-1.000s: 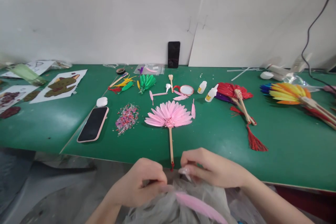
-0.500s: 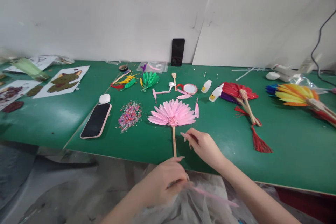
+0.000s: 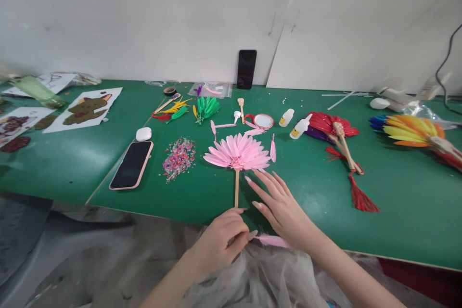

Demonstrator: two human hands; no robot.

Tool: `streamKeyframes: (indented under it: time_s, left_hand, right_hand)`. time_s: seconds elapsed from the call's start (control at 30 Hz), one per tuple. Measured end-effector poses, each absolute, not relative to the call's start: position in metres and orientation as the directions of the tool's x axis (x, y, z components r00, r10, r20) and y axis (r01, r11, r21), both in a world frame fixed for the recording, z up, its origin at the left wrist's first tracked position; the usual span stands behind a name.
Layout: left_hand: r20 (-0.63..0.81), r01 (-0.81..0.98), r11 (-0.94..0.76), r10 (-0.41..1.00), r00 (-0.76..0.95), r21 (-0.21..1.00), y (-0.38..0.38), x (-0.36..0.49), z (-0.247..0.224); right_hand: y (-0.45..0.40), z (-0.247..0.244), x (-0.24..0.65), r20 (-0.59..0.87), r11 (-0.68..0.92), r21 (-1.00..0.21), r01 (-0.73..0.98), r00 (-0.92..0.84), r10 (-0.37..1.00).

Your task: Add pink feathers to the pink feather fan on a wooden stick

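Left hand (image 3: 224, 239) is pinching a loose pink feather (image 3: 273, 241) by one end, near table edge. Right hand (image 3: 283, 204) is holding nothing — fingers spreading open right of the handle (image 3: 237, 188), contact with the fan unclear. Pink feather fan (image 3: 240, 151) is lying mid-table, handle pointing near; pink-edged phone (image 3: 131, 165) is lying to its left.

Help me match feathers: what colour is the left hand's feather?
The feather in the left hand is pink; best view: head.
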State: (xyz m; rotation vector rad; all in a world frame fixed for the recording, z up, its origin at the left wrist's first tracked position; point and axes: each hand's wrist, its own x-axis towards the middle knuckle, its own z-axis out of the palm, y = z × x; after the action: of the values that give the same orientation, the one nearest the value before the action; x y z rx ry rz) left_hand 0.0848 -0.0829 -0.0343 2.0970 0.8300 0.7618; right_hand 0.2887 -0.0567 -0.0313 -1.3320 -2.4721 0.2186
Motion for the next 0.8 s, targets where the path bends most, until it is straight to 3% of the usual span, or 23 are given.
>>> streamKeyframes:
  time_s: [0.3,0.63,0.8]
  left_hand:
    - [0.301,0.213,-0.5,0.754,0.584,0.84,-0.086,0.081,-0.035]
    - [0.304,0.185,-0.45,0.802,0.515,0.874,-0.092,0.076,-0.023]
    - [0.296,0.194,-0.443,0.808,0.509,0.875,-0.093,0.072,-0.024]
  right_hand:
    - [-0.075,-0.058,0.3,0.221,0.502,-0.092,0.86,-0.474,0.852]
    - [-0.072,-0.053,0.281,0.245,0.53,-0.103,0.842,-0.495,0.834]
    - [-0.071,-0.055,0.268,0.241,0.539,-0.052,0.84,-0.514,0.823]
